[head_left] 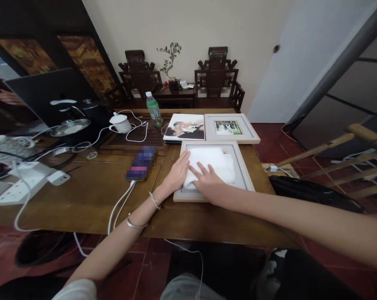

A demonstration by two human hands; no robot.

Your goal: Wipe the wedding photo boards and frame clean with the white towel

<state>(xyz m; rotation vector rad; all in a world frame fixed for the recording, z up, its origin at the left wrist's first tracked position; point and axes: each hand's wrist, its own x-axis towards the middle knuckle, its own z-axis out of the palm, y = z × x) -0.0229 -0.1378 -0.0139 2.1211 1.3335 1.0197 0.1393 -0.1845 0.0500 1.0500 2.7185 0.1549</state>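
Observation:
A pale wooden picture frame lies flat on the table near its front edge. Over its middle is a folded white cloth, covering most of what the frame holds. My right hand rests on the cloth with its fingers spread. At the frame's left side, my left hand lies with fingers stretched out, touching the cloth's left edge. Behind this frame are a second framed photo and a photo board with a dark-clothed figure on it, side by side.
On the brown table a phone is plugged into a white cable. Farther back stand a green-labelled bottle and a lidded white cup. A power strip, a clear cup and a laptop are at left.

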